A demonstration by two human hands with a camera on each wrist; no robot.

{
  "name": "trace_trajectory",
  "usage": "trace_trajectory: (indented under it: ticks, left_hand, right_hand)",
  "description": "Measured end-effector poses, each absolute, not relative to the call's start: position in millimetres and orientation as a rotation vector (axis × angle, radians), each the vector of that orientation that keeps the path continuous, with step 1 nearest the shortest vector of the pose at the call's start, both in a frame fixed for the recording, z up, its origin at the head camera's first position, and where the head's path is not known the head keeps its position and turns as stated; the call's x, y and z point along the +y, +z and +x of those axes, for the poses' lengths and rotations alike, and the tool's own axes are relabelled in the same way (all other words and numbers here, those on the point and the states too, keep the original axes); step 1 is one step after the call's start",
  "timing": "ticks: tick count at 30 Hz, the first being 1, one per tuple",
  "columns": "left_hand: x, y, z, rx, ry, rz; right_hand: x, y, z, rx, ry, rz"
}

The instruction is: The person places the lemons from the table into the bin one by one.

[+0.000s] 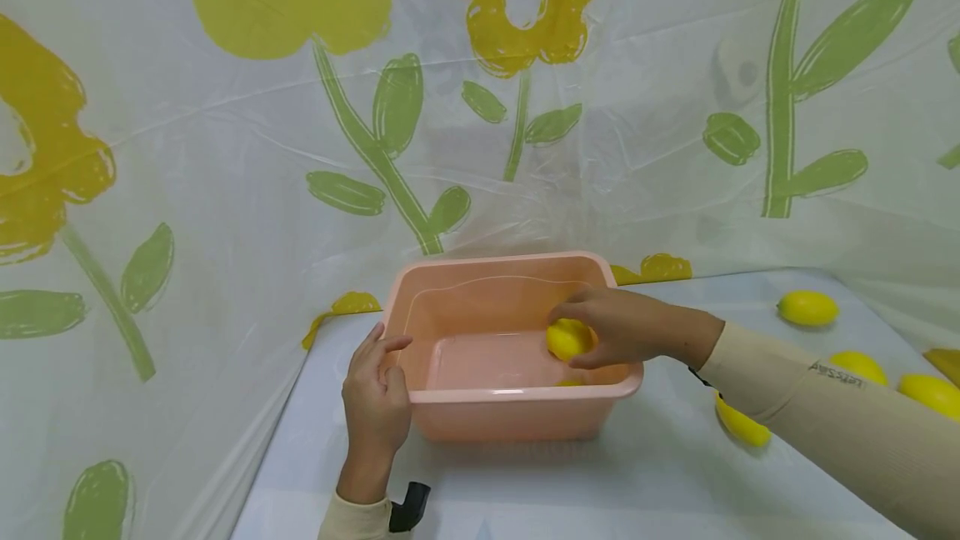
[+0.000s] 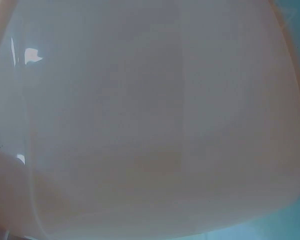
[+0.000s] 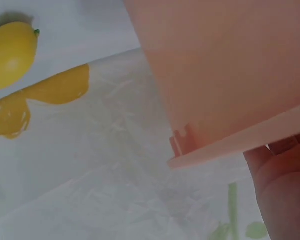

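A pink plastic basin (image 1: 517,418) stands on the white-covered table. My right hand (image 1: 626,327) reaches over its right rim and grips a yellow lemon (image 1: 567,340) inside, with the thumb on the near side and the fingers on the far side. Just below that, a sliver of another lemon (image 1: 570,383) shows behind the front rim. At the front left corner, my left hand (image 1: 378,398) holds the basin's rim, index finger bent over it. The basin's wall (image 2: 140,100) fills the left wrist view. In the right wrist view, the hand (image 3: 287,185) is partly hidden behind the rim.
To the right lie several more lemons: one lemon (image 1: 807,307) at the back, another lemon (image 1: 742,425) below my forearm, and others partly covered by the sleeve (image 1: 817,407). A flower-printed white sheet (image 1: 600,190) hangs behind the table.
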State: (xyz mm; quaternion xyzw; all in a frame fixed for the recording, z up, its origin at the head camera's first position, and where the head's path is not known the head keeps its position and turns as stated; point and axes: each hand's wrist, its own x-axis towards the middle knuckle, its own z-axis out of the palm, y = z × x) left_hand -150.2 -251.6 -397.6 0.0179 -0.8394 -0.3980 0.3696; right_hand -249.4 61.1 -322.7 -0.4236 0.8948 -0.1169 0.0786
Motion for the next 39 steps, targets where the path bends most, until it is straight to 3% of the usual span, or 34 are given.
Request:
trace_trajectory:
  ticks: [18,34,39]
  left_hand:
    - [-253,-400,-152,-2.161,-1.005,0.053]
    - [-253,-399,-151,-2.162,-0.982,0.042]
    - [-253,-399,-151,-2.166,-0.995,0.041]
  right_hand:
    - [39,-337,-266,2.566,-0.238,-1.37]
    - [25,-337,-270,2.524,-0.067,-1.12]
    - [24,-336,-269,2.505,-0.135,-0.886]
